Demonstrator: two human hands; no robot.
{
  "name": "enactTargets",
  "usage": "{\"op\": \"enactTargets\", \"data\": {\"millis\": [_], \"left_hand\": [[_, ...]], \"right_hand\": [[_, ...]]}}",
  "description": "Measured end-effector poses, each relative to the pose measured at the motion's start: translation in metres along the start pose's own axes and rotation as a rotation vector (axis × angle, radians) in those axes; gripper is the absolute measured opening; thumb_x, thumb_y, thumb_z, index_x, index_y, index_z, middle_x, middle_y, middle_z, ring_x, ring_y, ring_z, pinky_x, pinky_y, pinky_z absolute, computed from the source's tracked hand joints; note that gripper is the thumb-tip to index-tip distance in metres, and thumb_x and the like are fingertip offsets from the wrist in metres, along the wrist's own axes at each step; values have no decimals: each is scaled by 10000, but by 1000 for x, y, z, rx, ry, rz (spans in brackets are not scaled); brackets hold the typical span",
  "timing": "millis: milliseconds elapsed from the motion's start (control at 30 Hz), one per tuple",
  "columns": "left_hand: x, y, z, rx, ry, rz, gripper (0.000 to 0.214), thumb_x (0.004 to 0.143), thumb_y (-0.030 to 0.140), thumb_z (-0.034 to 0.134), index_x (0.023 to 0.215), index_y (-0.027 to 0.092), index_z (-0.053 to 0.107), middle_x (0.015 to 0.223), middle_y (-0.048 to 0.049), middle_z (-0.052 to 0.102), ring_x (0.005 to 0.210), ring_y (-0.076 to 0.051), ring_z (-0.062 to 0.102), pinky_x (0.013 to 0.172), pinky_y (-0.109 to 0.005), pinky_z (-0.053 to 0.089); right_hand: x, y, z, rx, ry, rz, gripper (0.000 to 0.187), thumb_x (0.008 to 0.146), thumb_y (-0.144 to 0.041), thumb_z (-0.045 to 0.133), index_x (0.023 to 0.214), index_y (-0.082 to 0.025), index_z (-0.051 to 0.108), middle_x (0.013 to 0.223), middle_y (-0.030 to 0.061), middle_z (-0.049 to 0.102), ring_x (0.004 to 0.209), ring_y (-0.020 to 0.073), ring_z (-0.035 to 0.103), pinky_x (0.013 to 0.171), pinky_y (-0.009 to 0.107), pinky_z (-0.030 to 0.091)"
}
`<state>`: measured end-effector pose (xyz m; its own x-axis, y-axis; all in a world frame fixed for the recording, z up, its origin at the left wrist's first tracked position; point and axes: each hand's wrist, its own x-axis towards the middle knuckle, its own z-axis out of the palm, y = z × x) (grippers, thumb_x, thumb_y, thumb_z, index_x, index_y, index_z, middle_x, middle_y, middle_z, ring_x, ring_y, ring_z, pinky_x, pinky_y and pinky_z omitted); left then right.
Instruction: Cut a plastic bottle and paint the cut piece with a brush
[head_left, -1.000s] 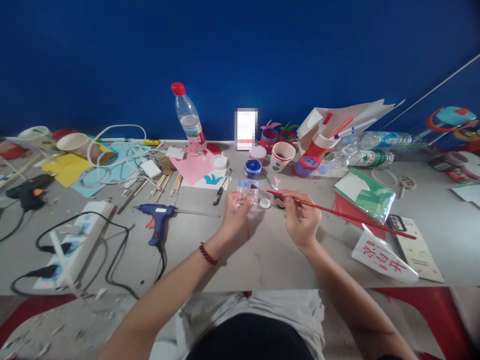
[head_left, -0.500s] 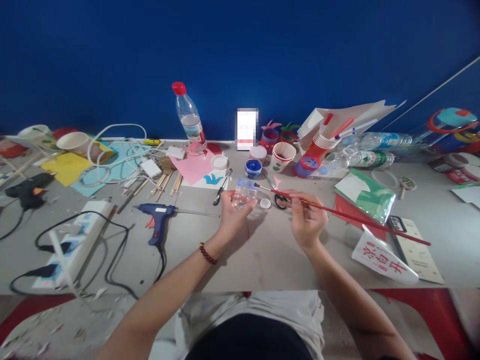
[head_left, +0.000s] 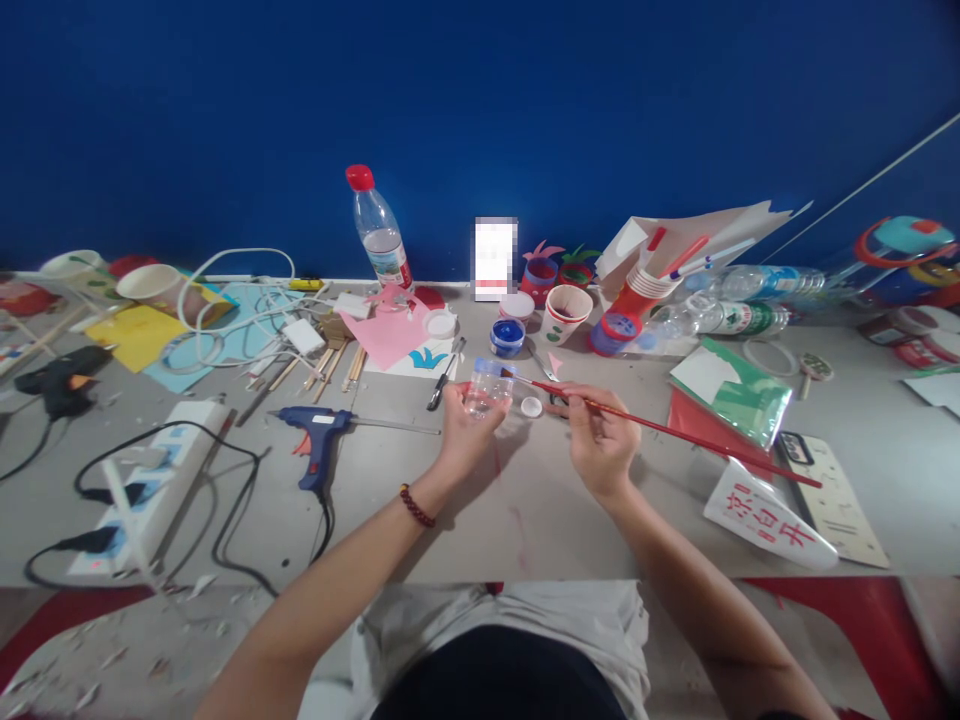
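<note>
My left hand (head_left: 466, 432) is closed around a small clear plastic bottle (head_left: 487, 386) with blue paint at its top end, held just above the grey table (head_left: 465, 500). My right hand (head_left: 600, 440) pinches a long red paintbrush (head_left: 675, 432), whose bristle tip touches the bottle's top. A small white cap (head_left: 531, 406) lies on the table between the two hands. An open pot of blue paint (head_left: 506, 337) stands just beyond the bottle.
A blue glue gun (head_left: 315, 432) lies left of my hands, beside a power strip (head_left: 150, 480) with black cables. Behind stand a red-capped water bottle (head_left: 379, 232), paper cups (head_left: 565, 312), pink paper (head_left: 384, 335) and lying bottles (head_left: 720, 315). A folded white fan (head_left: 765, 515) lies right.
The brush tip has come back to the bottle's top after lifting slightly away. The bottle was raised a little in my left hand.
</note>
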<state>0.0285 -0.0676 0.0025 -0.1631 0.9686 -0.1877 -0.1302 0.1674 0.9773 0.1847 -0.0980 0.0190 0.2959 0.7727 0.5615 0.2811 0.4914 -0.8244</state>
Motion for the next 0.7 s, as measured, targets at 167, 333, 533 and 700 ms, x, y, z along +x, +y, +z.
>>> {"op": "enactTargets", "data": {"millis": [167, 333, 533, 700], "left_hand": [[5, -3, -1, -57, 10, -75, 494, 671, 260, 843, 948, 246, 434, 973, -8, 557, 805, -141, 629, 698, -304, 545], [8, -3, 0, -82, 25, -92, 534, 636, 290, 850, 964, 238, 431, 958, -3, 554, 816, -146, 639, 696, -302, 546], [4, -2, 1, -26, -15, -26, 502, 643, 198, 847, 929, 259, 438, 927, 12, 573, 785, -141, 648, 688, -294, 529], [0, -1, 1, 3, -29, 10, 507, 642, 169, 852, 924, 266, 442, 903, 19, 589, 800, -145, 645, 699, -299, 527]], "right_hand": [[4, 1, -3, -76, 4, 25, 132, 961, -270, 581, 976, -230, 706, 945, 43, 752, 757, 187, 770, 677, 307, 681], [8, 4, -5, -48, 64, 14, 129, 956, -308, 597, 969, -234, 702, 961, 48, 751, 733, 189, 770, 649, 310, 682], [1, 2, -1, 93, 43, 6, 108, 946, -280, 612, 975, -226, 701, 983, 66, 764, 891, 231, 773, 639, 350, 696], [-2, 1, 1, 111, -8, -10, 121, 945, -240, 610, 1001, -232, 717, 988, 58, 765, 911, 223, 767, 651, 349, 698]]}}
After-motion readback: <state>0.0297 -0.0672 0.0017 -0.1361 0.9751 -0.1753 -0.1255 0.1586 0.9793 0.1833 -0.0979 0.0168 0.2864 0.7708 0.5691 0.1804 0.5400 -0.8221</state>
